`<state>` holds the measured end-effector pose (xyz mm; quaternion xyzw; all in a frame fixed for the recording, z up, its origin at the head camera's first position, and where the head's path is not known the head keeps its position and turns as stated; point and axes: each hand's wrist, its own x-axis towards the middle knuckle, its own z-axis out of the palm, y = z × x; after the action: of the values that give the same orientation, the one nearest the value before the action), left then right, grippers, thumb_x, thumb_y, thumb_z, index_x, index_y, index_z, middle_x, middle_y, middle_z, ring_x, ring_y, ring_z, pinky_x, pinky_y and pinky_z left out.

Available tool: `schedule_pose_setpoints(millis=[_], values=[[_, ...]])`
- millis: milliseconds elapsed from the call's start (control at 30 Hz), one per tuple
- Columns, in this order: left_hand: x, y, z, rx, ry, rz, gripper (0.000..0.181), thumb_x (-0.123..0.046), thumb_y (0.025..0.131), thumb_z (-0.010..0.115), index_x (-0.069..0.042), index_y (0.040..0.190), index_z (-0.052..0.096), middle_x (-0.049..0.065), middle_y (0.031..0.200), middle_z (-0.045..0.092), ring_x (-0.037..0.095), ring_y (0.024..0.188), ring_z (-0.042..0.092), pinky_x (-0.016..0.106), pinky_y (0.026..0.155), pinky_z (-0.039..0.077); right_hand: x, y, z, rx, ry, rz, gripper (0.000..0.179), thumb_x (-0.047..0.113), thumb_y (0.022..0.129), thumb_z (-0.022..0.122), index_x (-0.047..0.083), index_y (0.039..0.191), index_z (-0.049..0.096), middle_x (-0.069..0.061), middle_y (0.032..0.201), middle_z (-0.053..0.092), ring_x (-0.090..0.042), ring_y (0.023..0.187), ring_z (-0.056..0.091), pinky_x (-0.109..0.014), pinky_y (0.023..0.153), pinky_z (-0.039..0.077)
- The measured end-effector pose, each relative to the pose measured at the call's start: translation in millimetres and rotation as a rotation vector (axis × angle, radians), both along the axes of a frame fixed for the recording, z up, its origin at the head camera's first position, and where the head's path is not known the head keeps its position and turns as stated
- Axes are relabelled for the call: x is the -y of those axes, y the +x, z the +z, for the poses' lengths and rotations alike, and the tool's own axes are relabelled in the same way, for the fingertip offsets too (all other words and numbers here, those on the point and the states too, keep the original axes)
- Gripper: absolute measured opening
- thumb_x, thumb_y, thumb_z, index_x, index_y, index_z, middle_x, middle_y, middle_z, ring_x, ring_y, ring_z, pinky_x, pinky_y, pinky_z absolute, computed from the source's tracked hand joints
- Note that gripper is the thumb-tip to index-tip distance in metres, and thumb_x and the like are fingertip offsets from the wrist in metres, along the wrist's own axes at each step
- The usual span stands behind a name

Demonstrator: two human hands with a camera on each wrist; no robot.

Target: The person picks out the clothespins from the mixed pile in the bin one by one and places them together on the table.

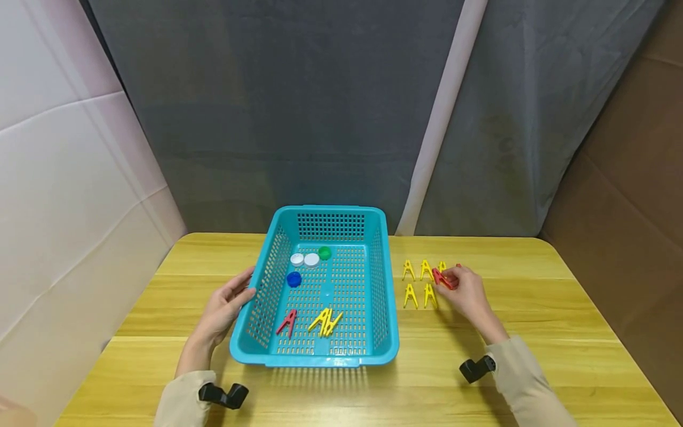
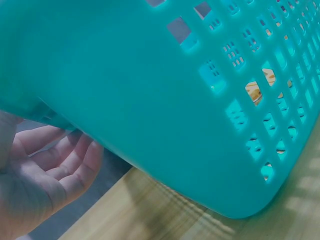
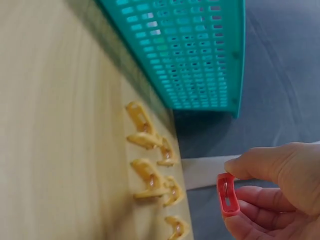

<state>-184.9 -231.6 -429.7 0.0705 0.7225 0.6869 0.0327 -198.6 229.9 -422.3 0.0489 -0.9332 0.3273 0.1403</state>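
A blue plastic basket point(image 1: 392, 284) stands on the table, its left rim held by my left hand point(image 1: 221, 311) with the thumb at the edge. In the left wrist view, the fingers point(image 2: 75, 155) bend up under that rim. To the right of the basket, my right hand point(image 1: 466, 293) pinches a red clothespin point(image 1: 441, 279) between thumb and fingers. Yellow clothespins point(image 1: 409, 295) stand in two rows just beside that hand, which partly hides one. Inside the basket lie another red clothespin point(image 1: 287, 323), yellow clothespins point(image 1: 322, 320) and several bottle caps.
The caps are white point(image 1: 312, 260), green point(image 1: 324, 253) and blue point(image 1: 294, 279), toward the basket's left and back. A wooden table point(image 1: 533, 356) carries everything. Behind its far edge hangs a grey cloth point(image 1: 267, 118) with a pale strip point(image 1: 443, 107).
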Motion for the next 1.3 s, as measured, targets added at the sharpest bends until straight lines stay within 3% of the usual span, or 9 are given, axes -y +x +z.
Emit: schedule_pose_setpoints(millis=[400,667,1000,1300], values=[[0.2,0.3,-0.3,-0.012,0.001,-0.006,0.059,-0.011,0.095,0.055,0.008,0.144,0.027,-0.014,0.113,0.054,0.002,0.099,0.058,0.022,0.076,0.053,-11.5,6.1,-19.7,0.031,0.024,-0.041,0.024,0.002,0.074,0.074,-0.012,0.092,0.065,-0.017,0.078,0.062,-0.024,0.068,0.056,-0.032,0.059,0.047],[0.2,-0.3,-0.6,-0.013,0.003,-0.004,0.059,-0.011,0.095,0.055,0.008,0.143,0.027,-0.013,0.113,0.055,0.002,0.098,0.058,0.022,0.076,0.053,-15.3,7.3,-29.0,0.107,0.035,-0.079,0.023,0.004,0.075,0.074,-0.009,0.090,0.063,-0.016,0.077,0.061,-0.022,0.065,0.051,-0.031,0.056,0.043],[1.0,-0.7,-0.6,-0.020,-0.006,-0.005,0.059,-0.010,0.095,0.054,0.008,0.144,0.026,-0.012,0.112,0.055,0.002,0.098,0.058,0.022,0.077,0.053,-13.7,7.6,-36.7,0.131,0.034,-0.105,0.024,0.005,0.072,0.076,-0.007,0.088,0.062,-0.014,0.077,0.061,-0.023,0.068,0.055,-0.038,0.062,0.048],[0.6,-1.1,-0.3,-0.009,-0.039,0.000,0.058,-0.012,0.096,0.055,0.006,0.144,0.028,0.003,0.122,0.051,0.002,0.099,0.057,0.022,0.078,0.052,-11.0,7.8,-39.6,0.137,0.029,-0.125,0.028,0.008,0.073,0.078,-0.006,0.087,0.058,-0.014,0.076,0.058,-0.023,0.066,0.051,-0.036,0.059,0.045]])
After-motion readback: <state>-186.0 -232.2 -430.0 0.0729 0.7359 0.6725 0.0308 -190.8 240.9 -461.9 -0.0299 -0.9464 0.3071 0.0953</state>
